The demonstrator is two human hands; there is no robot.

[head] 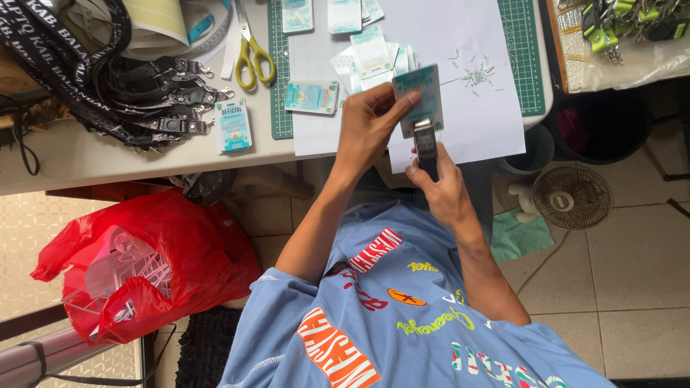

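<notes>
Head view: your left hand (370, 126), centre of frame, pinches a pale blue-green ID card (419, 97) by its left edge, fingers clenched on it. Your right hand (445, 188), just below, grips a dark slot punch (425, 147) whose top end meets the card's bottom edge. Both sit over white paper (474, 129) on a green cutting mat (528, 57), top centre. More cards (374, 50) lie upper centre, w/ small paper scraps (476, 74) to the right. Yellow-handled scissors (253, 54) & black lanyards (108, 79) upper left; red plastic bag (151, 259) lower left on the floor.
</notes>
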